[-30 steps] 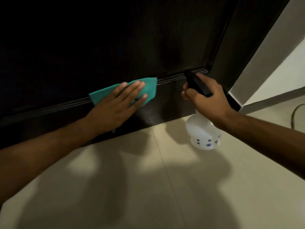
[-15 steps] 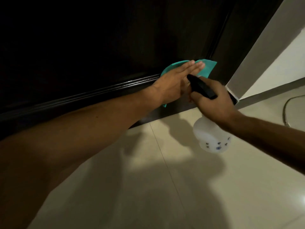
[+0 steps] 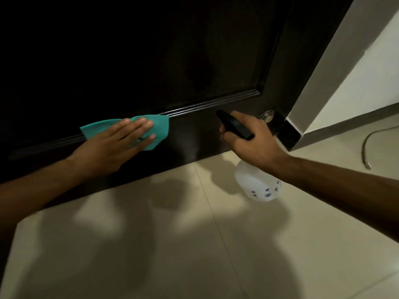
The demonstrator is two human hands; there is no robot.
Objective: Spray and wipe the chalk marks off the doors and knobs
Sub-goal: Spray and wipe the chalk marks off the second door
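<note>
A dark wooden door (image 3: 194, 61) fills the upper view, its moulded panel edge running across the lower part. My left hand (image 3: 116, 145) presses a teal cloth (image 3: 159, 128) flat against the door over that moulding, fingers straight. My right hand (image 3: 252, 141) grips the black trigger head of a white spray bottle (image 3: 257, 186) with blue marks; the nozzle points left at the door. A round metal fitting (image 3: 267, 117) shows on the door just behind my right hand. No chalk marks are visible in the dim light.
Pale floor tiles (image 3: 194, 244) lie below the door, with shadows of my arms on them. A white wall (image 3: 356, 72) with a dark skirting stands at the right. A thin metal hose (image 3: 371, 143) lies on the floor at far right.
My left hand and the cloth have swept back left along the moulding from the door's right corner. The right hand with the bottle has stayed near the lower right of the door.
</note>
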